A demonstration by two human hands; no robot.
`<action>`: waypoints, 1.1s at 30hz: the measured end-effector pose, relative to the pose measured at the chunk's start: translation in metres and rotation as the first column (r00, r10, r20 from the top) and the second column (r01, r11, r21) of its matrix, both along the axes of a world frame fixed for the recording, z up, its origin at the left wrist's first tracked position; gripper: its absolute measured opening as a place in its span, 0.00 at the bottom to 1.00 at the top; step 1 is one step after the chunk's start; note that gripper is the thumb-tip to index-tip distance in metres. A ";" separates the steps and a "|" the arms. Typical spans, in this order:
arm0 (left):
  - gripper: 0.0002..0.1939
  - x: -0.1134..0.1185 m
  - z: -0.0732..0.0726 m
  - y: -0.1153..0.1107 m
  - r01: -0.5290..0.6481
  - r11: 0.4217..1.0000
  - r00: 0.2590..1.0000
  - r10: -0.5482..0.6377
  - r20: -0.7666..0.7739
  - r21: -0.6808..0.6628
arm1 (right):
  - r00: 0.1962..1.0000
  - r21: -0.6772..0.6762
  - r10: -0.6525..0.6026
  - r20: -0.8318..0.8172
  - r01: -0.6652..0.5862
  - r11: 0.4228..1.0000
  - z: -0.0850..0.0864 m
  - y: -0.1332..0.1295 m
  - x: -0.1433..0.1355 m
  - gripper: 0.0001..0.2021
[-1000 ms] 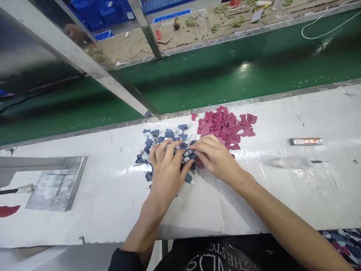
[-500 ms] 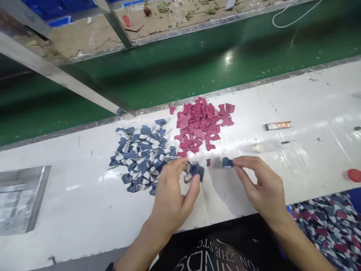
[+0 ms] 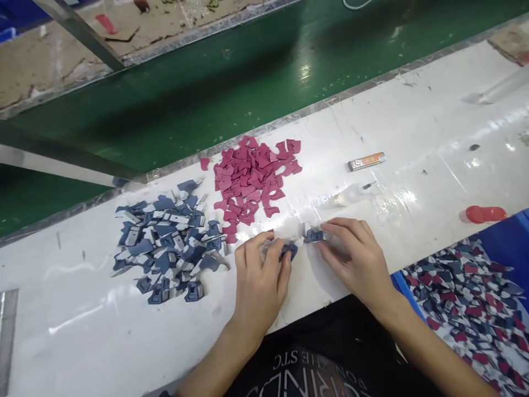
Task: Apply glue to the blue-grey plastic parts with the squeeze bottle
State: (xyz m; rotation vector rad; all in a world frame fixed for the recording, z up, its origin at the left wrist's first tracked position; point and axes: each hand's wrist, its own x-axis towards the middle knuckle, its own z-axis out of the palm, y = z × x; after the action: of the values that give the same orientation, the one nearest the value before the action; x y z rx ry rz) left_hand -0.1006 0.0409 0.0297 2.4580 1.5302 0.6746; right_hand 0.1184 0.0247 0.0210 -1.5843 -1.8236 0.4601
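Between the fingers of my left hand [image 3: 259, 270] is a small dark blue moulded piece [image 3: 290, 251], partly covered by the fingertips. My right hand [image 3: 359, 258] pinches a similar blue and white piece [image 3: 314, 236] by its right side, just above the white table [image 3: 82, 331]. The two pieces are close together; whether they touch I cannot tell. Left of my left hand spreads a loose pile of blue and white pieces [image 3: 169, 242]. Beyond my hands is a heap of thin dark pink pieces [image 3: 250, 179], with one stray pink piece partly behind my left fingers.
An orange and silver bar-shaped item [image 3: 366, 161] lies at the back right. Nearer is a clear bottle with a thin dark tip [image 3: 351, 194]. A red object [image 3: 485, 214] rests by the right edge. Below it, a blue bin [image 3: 413, 300] holds mixed pieces.
My hands have come closer together, bringing the two pieces nearly side by side. The piece in my right hand shows a different face. The whole view has shifted to the right.
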 end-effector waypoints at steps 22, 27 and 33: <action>0.13 0.037 0.007 0.023 -0.052 0.999 0.998 0.053 -0.042 0.012 | 0.943 0.013 -0.332 0.023 0.332 0.943 -0.001 0.030 0.037 0.18; 0.20 0.069 0.004 0.017 0.022 0.999 0.998 -0.023 -0.065 -0.031 | 0.956 -0.031 -0.283 -0.083 0.281 0.959 -0.004 0.049 0.037 0.15; 0.10 0.074 -0.005 0.005 -0.036 0.996 0.999 0.039 0.026 -0.084 | 0.926 -0.187 -0.190 -0.325 0.134 0.973 0.017 0.033 0.051 0.11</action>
State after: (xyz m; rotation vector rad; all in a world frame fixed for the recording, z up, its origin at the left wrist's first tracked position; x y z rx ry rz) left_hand -0.0262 0.0461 0.0245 2.3549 1.5648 0.6348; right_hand 0.1690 0.0573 0.0380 -1.6290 -1.4105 0.7701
